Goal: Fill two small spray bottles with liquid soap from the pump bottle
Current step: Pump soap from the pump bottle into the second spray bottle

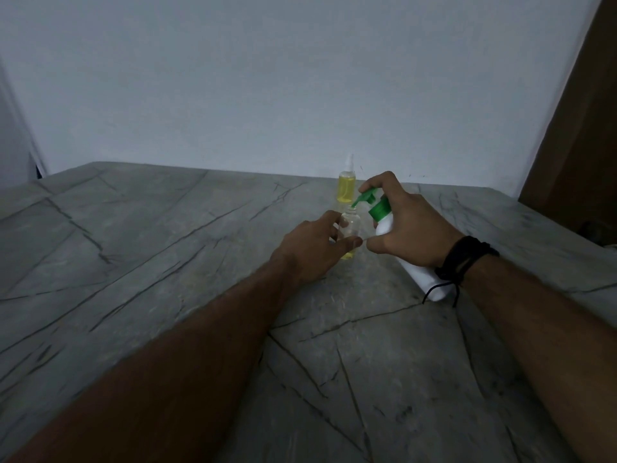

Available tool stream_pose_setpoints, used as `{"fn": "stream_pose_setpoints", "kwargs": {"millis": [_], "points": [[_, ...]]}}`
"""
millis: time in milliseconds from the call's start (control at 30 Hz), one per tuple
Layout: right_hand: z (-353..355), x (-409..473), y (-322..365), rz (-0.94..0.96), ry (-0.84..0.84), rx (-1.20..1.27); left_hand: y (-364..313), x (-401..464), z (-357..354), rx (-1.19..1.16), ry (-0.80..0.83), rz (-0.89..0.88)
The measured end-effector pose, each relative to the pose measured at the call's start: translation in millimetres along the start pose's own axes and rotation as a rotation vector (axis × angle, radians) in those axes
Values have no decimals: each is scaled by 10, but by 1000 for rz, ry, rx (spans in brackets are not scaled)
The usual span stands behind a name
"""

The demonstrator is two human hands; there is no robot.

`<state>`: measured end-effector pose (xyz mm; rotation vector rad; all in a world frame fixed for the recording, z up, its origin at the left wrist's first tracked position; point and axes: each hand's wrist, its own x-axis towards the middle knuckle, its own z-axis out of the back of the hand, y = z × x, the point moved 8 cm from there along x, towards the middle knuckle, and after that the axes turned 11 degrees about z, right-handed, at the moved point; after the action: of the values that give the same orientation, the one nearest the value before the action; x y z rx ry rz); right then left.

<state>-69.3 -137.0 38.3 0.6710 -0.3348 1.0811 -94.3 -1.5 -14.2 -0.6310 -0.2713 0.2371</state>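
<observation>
My right grip (405,225) is curled round the pump bottle (409,259), a white body with a green collar and pump head. The forefinger lies bent over the top of the pump head (369,196); the thumb runs along the bottle's near side, its tip pointing left. The bottle is tilted, base toward me and to the right, nozzle pointing down and left. The nozzle tip sits just over the mouth of the open bottle (351,228), a small clear one standing upright on the bench (167,262) with a shallow yellow layer at its bottom. I cannot tell whether nozzle and mouth touch.

My left grip (314,245) holds this open bottle from the left: fingers curved round its far side, thumb across its near side low down, heel of the hand near the bench. The two thumb tips lie just beside each other.

Both forearms reach forward from the lower corners and converge at the bottles. A black cord band (462,262) wraps the right wrist, loose ends hanging.

Behind the open bottle, well apart from both grips, a capped bottle (346,188) stands upright near the bench's far edge, mostly full of yellow liquid. Beyond it is a pale wall (300,78).
</observation>
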Motion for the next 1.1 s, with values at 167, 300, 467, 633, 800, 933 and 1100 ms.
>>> {"fn": "stream_pose_setpoints", "kwargs": {"millis": [167,300,467,633,800,933,1100], "points": [[15,-11,-4,0,-10,-5,13,8,-14,0,9,11],[34,-15,0,5,-20,4,3,7,-10,5,7,10],[18,-15,1,7,-14,8,2,-2,-9,-2,6,4],[29,-17,10,20,-20,-3,5,0,-8,0,-1,-4],[13,-13,-4,5,-5,3,10,7,-10,3,-6,-4],[23,-20,-1,12,-17,-9,24,20,-12,4,-8,-4],[17,-14,6,15,-13,-6,21,15,-10,-1,-11,-5]]}}
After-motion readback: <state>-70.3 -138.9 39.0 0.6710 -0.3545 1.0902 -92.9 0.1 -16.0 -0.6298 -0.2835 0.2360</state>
